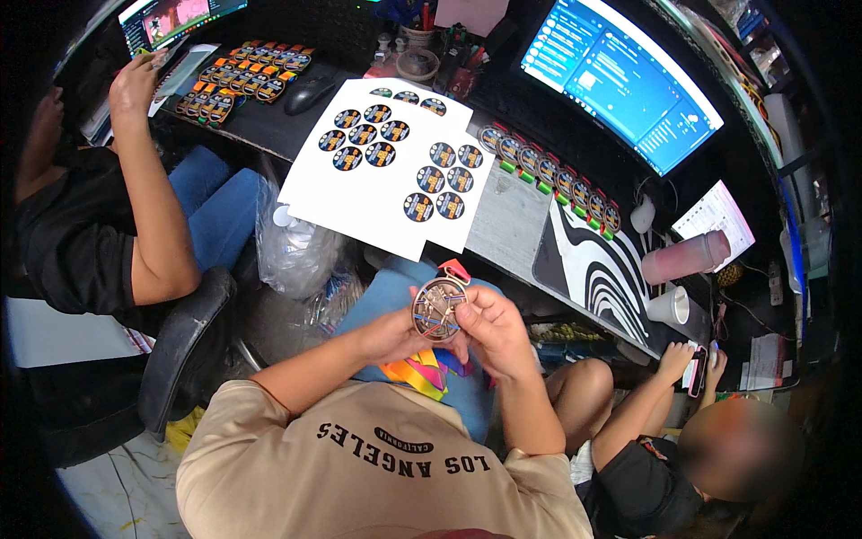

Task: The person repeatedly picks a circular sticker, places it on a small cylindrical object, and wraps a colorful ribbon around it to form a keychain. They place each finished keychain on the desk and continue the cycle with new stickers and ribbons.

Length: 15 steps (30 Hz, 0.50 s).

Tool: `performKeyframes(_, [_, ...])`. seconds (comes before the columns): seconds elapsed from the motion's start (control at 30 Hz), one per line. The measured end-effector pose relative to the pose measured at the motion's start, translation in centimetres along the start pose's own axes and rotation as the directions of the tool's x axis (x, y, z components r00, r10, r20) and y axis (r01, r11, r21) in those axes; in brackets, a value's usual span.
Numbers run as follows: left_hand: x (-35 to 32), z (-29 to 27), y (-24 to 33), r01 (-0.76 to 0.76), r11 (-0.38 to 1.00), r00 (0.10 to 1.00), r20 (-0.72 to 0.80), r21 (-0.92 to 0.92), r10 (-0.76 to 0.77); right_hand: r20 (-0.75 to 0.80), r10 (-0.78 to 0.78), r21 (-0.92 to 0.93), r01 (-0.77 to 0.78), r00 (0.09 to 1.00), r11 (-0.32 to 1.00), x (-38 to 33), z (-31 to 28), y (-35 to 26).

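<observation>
I hold a round bronze medal [437, 307] upright in front of my chest, above my lap. My left hand [398, 334] grips its left rim and my right hand [490, 329] grips its right side, fingers curled over the edge. A red loop tops the medal, and a rainbow-coloured ribbon [420, 371] hangs under my hands. On the desk just beyond lie two white sticker sheets [382, 193] with round dark stickers [364, 135].
A row of finished medals [552, 176] lines the desk under a blue monitor [620, 76]. More medals [242, 76] lie far left beside a mouse [310, 92]. A person sits at left, another at lower right with a phone [697, 370]. A clear plastic bag [292, 251] hangs below the desk edge.
</observation>
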State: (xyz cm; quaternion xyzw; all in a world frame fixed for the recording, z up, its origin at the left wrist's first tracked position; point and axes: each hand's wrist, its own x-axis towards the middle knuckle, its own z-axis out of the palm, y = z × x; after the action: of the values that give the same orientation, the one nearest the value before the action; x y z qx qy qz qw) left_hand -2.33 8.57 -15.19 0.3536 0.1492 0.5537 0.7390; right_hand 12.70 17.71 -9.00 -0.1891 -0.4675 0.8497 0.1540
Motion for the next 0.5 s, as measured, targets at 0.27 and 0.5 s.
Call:
performKeyframes(0.27, [0.2, 2.2, 1.5, -0.235, 0.964, 0.907, -0.327, 0.125, 0.263, 0.195, 0.326, 0.537, -0.379, 0.925, 0.753, -0.6, 2.0, 5.3])
performKeyframes(0.5, [-1.8, 3.0, 2.6, -0.162, 0.926, 0.604, -0.708, 0.342, 0.367, -0.089, -0.244, -0.405, 0.189, 0.966, 0.895, 0.2, 0.1, 3.8])
